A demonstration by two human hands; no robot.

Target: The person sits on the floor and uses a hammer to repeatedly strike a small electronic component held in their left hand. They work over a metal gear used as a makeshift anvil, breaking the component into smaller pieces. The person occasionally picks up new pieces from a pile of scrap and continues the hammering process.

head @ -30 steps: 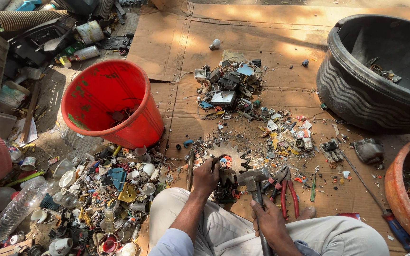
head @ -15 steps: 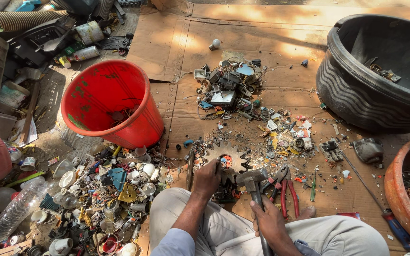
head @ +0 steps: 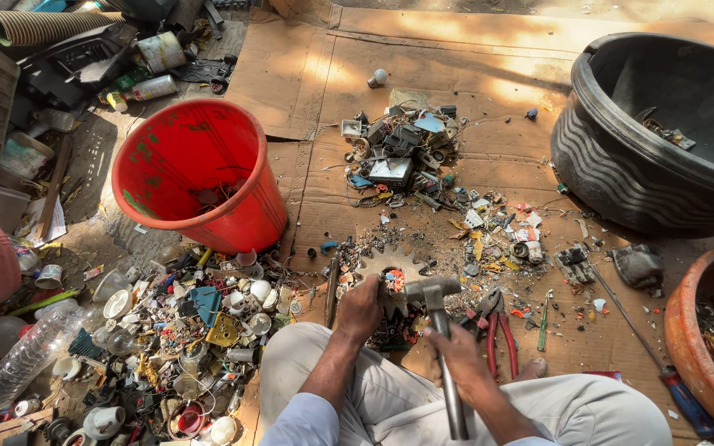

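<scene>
The left hand (head: 360, 307) pins a small red-and-metal scrap part (head: 393, 281) on the toothed metal disc (head: 390, 264), on the cardboard's near edge. The right hand (head: 464, 363) grips the steel-headed hammer (head: 433, 291); short, square taps, fingers kept clear, would suit.

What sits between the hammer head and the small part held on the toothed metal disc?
Nothing visible. The hammer in the right hand hangs just right of the small part, which the left hand pins on the toothed disc; only the left fingers crowd its left side.
</scene>
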